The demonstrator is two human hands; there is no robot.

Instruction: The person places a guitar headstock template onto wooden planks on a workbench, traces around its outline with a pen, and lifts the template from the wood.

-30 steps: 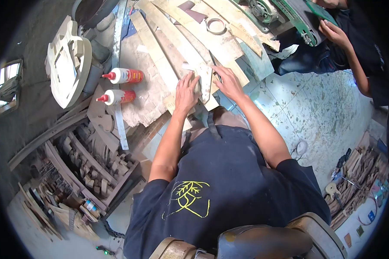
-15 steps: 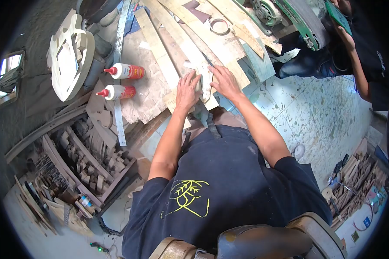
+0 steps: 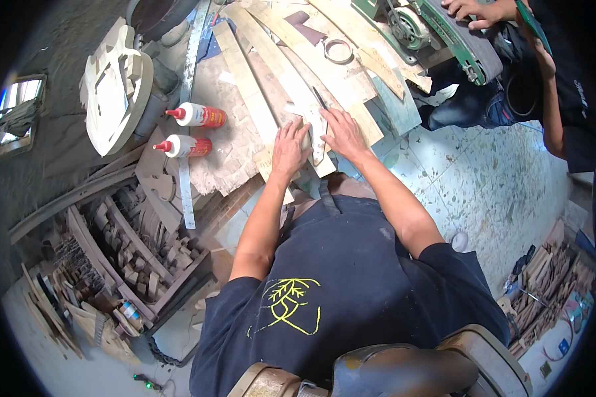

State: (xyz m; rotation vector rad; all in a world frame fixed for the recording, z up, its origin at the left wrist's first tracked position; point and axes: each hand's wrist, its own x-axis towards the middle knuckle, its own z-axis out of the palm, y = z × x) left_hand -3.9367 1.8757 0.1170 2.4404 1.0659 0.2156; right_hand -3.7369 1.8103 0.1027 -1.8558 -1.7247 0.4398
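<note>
My left hand [image 3: 290, 149] lies with its fingers apart on the wooden strips, beside a small pale template [image 3: 318, 135]. On the template's other side, my right hand [image 3: 344, 135] rests with spread fingers at its edge. A thin dark tool [image 3: 319, 98] lies just beyond the right fingertips. Long pale wooden strips [image 3: 245, 83] fan out under and past both hands. Two white glue bottles with red caps, one farther [image 3: 202, 115] and one nearer [image 3: 184, 146], lie left of the strips.
A tape roll [image 3: 338, 51] is on the far wood. Back right stands a green belt machine [image 3: 467, 53], with another person's hand [image 3: 473, 12] over it. A guitar-shaped wooden body [image 3: 118, 89] and a metal ruler [image 3: 187, 178] are left. Wood scraps [image 3: 139, 255] fill a lower-left rack.
The view has shifted slightly. Both my hands stay around the template, the right fingers flatter than before. The other person's hand has come onto the green machine.
</note>
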